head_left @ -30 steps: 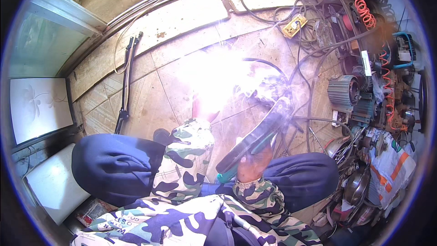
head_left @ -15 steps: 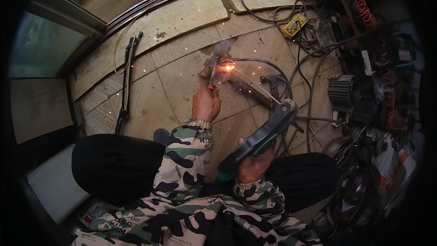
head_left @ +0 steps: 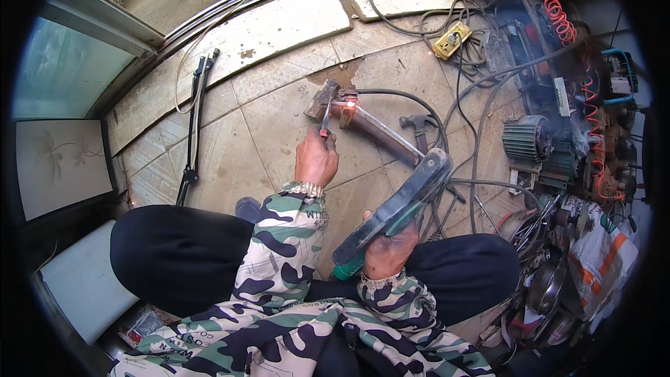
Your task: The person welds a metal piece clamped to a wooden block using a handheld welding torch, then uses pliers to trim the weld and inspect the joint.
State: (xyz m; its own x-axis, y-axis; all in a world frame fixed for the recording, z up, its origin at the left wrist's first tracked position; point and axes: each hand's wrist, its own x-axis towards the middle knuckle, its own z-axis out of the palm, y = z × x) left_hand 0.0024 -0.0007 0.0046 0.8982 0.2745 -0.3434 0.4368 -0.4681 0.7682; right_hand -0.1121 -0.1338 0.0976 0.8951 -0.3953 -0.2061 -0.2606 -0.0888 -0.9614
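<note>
My right hand [head_left: 389, 248], low in the middle, is wrapped round a black and green welding electrode holder [head_left: 391, 209]. From its tip a thin welding rod [head_left: 389, 131] reaches up and left to a small glowing spot on a rusty steel bar [head_left: 384, 141]. My left hand [head_left: 315, 159] grips a slim metal tool [head_left: 326, 115] with a red handle; its exact kind is unclear. The tool's far end meets the work beside a rusty metal block [head_left: 321, 100]. Both bar and block lie on the tiled floor.
A claw hammer [head_left: 419, 123] lies right of the bar, near black cables. Farther back is a yellow socket box [head_left: 452, 40]. A folded black stand [head_left: 195, 126] lies at left. A finned motor [head_left: 525, 138] and piled tools crowd the right side. My knees flank the work.
The bright arc, flying sparks and smoke have died to a small red glow, and the view is brighter. The electrode holder has shifted very slightly; my left hand stays put.
</note>
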